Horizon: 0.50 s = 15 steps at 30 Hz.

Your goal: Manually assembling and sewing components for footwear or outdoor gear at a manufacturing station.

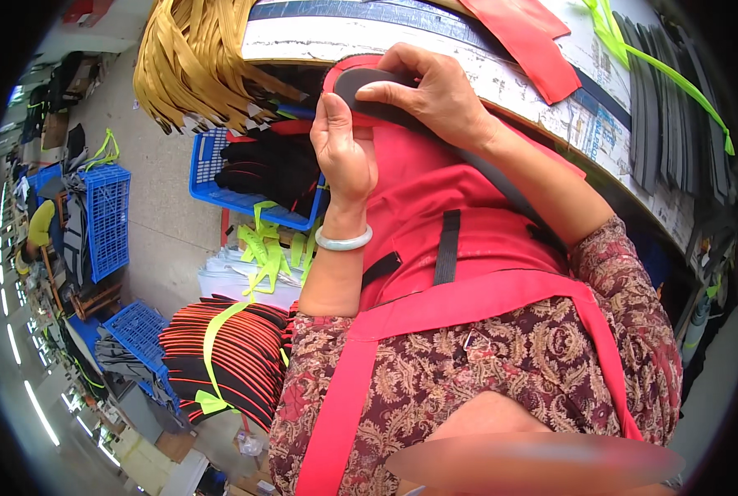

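Note:
My right hand (439, 95) is closed on the rounded end of a long dark grey strip (354, 83), its thumb pressed on the strip's face and its fingers curled over the far edge. Behind that end shows a red fabric piece (360, 61) with a dark edge. The strip runs back under my right forearm, over my red apron (484, 198). My left hand (344, 157) grips the near left side of the red piece, thumb upright beside the strip's end; its other fingers are mostly hidden.
A worn white table (327, 37) lies ahead, with a hanging bundle of yellow-brown straps (191, 58), red fabric (530, 41) and a stack of dark strips (675, 107). Left are a blue crate (212, 194) of dark pieces and a tied black-and-orange stack (228, 355).

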Motion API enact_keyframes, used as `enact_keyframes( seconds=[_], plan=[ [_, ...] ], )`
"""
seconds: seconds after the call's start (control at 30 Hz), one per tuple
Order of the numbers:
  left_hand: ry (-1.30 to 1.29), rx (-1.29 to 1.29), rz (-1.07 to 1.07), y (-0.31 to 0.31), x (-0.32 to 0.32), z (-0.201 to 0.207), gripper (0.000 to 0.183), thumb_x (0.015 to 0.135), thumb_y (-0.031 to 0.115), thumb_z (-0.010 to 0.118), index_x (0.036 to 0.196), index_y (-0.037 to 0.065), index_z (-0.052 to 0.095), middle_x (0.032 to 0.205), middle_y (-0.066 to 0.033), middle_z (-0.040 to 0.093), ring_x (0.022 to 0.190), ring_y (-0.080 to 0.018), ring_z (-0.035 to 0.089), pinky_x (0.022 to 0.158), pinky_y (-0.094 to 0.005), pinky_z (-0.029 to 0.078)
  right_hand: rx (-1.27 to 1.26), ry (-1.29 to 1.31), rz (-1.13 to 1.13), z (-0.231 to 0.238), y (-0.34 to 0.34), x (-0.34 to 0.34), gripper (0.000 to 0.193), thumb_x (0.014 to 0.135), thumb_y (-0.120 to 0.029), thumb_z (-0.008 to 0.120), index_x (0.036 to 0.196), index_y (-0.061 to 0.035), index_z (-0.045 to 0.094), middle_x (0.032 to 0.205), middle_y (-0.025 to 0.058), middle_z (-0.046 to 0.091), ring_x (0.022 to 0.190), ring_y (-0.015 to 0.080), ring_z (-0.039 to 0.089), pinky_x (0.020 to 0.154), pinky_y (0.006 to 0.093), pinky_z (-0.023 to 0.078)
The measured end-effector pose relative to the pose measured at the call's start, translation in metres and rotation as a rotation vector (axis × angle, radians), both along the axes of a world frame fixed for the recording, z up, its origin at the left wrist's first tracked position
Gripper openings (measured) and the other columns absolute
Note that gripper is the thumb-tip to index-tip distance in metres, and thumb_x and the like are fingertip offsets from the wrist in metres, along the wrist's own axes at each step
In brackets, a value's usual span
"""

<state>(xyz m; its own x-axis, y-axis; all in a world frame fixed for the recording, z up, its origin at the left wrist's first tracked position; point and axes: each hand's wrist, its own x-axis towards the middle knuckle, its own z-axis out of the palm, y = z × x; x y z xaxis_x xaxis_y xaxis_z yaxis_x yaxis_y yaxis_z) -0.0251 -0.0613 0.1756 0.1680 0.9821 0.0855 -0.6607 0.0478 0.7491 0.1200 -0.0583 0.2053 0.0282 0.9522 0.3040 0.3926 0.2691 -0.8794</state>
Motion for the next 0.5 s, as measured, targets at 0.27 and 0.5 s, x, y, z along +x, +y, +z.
enact_keyframes(
  seconds=[0.27, 0.5],
  plan=[
    [0.036, -0.033, -0.081, -0.011, 0.001, -0.015, 0.038, 0.103, 0.027, 0.039, 0.121, -0.002, 0.053, 0.119, -0.0123, 0.058, 0.11, -0.0217, 0.055, 0.1, -0.0356, 0.041, -0.172, 0.195, 0.144, -0.016, -0.011, 0.0, 0.037, 0.081, -0.033, 0.074, 0.097, 0.0002, 0.069, 0.077, 0.0081, 0.067, 0.069, 0.0111, 0.06, 0.065, 0.0278, 0.05],
    [0.19, -0.166, -0.428, 0.028, -0.045, -0.019, 0.026, 0.095, 0.014, 0.057, 0.112, -0.006, 0.061, 0.102, -0.0123, 0.067, 0.089, -0.0186, 0.065, 0.083, -0.0294, 0.053, -0.198, 0.041, 0.192, -0.015, -0.024, 0.006, 0.037, 0.08, -0.033, 0.076, 0.088, 0.0021, 0.066, 0.067, 0.0042, 0.058, 0.064, 0.0072, 0.05, 0.057, 0.0277, 0.044]
  ],
)
